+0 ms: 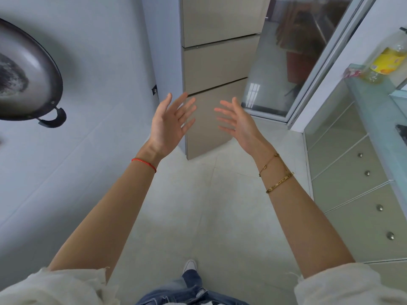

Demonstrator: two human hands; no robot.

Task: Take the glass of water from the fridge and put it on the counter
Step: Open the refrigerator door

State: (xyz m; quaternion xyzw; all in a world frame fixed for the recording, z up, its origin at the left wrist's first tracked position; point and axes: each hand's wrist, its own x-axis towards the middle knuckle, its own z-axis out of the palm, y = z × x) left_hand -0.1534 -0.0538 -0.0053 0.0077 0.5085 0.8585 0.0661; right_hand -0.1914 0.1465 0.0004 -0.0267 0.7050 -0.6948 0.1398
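A tall beige fridge (218, 62) stands straight ahead in the corner, with all its doors closed. The glass of water is hidden from view. My left hand (170, 122) and my right hand (236, 122) are both held out in front of the fridge's lowest door, palms facing each other, fingers spread, holding nothing. Neither hand touches the fridge. The pale green glass counter (378, 111) runs along the right side.
A large metal wok (26, 78) hangs on the tiled wall at the left. A glass sliding door (293, 62) stands right of the fridge. A yellow-labelled bottle (387, 60) sits on the counter, above drawers with round knobs (352, 194). My shoe shows on the tiled floor (211, 205).
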